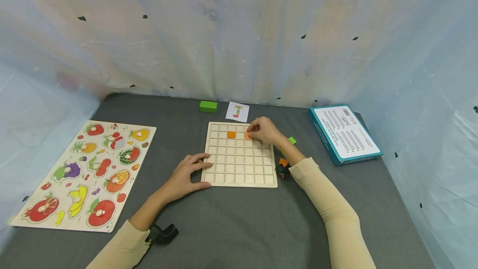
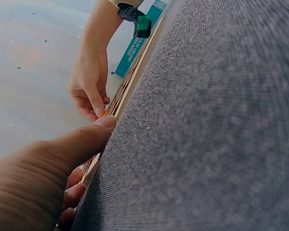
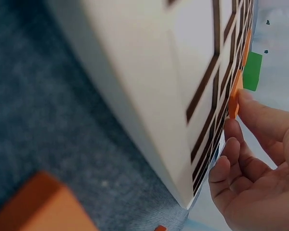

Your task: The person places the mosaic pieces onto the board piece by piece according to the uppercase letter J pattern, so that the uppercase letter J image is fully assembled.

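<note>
A wooden grid board (image 1: 240, 157) lies flat in front of me. One orange square tile (image 1: 231, 135) sits in a cell of its second row. To its right, my right hand (image 1: 266, 130) pinches another orange square tile (image 3: 236, 96) low over the same row, the thumb against its face in the right wrist view. My left hand (image 1: 184, 172) rests at the board's left edge, fingers spread and fingertips on the rim. In the left wrist view, the left thumb (image 2: 105, 122) lies along the board's near edge.
Behind the board are a green block (image 1: 208, 106) and a pattern card (image 1: 237, 112). Green and orange pieces (image 1: 284, 162) lie right of the board, partly under the right forearm. A fruit puzzle board (image 1: 82, 173) lies left; a teal box (image 1: 345, 134) lies right.
</note>
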Action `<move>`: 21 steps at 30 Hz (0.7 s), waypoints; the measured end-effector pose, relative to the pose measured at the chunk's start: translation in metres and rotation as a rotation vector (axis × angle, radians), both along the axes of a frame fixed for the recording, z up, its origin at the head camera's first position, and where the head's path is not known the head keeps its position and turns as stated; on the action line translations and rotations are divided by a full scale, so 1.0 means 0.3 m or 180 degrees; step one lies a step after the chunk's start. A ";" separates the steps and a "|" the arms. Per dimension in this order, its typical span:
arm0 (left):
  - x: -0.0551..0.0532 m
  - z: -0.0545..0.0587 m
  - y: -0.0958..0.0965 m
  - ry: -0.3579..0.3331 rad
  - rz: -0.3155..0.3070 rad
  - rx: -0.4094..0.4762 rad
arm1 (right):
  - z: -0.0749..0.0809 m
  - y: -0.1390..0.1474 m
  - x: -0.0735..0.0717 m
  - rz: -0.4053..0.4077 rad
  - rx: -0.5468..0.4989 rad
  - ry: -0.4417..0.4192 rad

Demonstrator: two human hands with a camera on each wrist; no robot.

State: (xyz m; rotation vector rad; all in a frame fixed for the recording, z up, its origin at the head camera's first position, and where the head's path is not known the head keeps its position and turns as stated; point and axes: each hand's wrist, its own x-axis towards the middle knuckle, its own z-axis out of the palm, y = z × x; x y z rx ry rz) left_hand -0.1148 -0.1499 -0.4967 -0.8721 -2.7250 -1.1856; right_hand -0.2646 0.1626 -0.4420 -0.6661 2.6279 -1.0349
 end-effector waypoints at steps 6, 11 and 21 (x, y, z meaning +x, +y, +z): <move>0.000 -0.003 0.000 0.0021 -0.0006 -0.0016 | 0.000 -0.005 0.002 -0.0065 0.0027 -0.0001; 0.001 -0.006 -0.001 0.0031 0.0007 -0.0022 | 0.002 -0.005 0.006 -0.0050 0.0001 0.0018; 0.001 -0.005 -0.002 0.0050 -0.0006 0.0003 | 0.042 0.168 0.036 -0.0426 -0.0533 0.0254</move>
